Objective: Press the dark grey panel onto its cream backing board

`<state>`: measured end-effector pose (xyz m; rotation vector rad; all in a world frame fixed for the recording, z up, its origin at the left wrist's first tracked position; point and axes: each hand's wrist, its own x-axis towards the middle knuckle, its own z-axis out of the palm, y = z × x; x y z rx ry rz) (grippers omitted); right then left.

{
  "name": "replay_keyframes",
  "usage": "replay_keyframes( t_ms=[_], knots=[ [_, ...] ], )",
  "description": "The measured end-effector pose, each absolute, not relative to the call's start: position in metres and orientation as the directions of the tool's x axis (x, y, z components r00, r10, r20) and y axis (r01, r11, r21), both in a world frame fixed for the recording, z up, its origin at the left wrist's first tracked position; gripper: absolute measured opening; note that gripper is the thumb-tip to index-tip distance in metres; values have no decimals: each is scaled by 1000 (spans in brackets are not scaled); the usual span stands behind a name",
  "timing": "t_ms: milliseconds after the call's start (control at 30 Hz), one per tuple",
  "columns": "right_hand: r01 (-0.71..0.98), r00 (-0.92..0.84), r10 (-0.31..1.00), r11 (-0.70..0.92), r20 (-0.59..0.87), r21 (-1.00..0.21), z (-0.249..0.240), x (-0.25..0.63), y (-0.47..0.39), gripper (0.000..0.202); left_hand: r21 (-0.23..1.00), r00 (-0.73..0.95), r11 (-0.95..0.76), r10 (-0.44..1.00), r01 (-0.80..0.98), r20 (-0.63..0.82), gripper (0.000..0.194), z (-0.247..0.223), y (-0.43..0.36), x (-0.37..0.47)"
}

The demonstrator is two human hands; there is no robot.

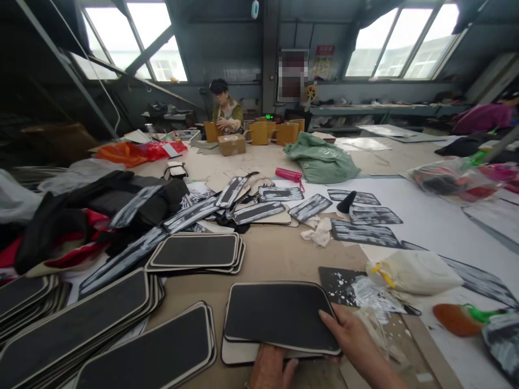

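A black rounded panel with a cream border [279, 316] lies slightly askew over another pale-edged panel [239, 354]. My right hand [352, 337] grips its right edge, thumb on top and the other fingers mostly out of sight underneath. At the front edge, my left hand [270, 367] has its fingers tucked between the upper panel and the one below, so the fingertips are hidden. Its thumb sticks out to the right. Left of my hands are stacks of similar panels [150, 351], with a longer stack [77, 319] and a smaller stack [197, 251] behind.
Right of my hands, a white-smeared black board [340, 286] lies by a whitish plastic container [417, 272] and a brown brush [456, 319]. White-streaked strips [365, 232], a pink case [288, 174] and a green bag [320, 156] lie farther back. A person [227, 111] works across the table.
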<state>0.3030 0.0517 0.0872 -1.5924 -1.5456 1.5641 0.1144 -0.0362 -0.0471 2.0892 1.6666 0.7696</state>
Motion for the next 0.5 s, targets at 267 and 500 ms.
replay_keyframes(
  t_ms=[267, 500],
  knots=[
    [436, -22, 929, -324, -370, -839, 166, 326, 46, 51, 829, 59, -80, 997, 554, 57, 48, -46, -26, 114],
    [274, 82, 919, -392, -385, -878, 191, 340, 28, 54, 752, -93, 268, 912, -603, -400, 48, 25, 6, 80]
  ],
)
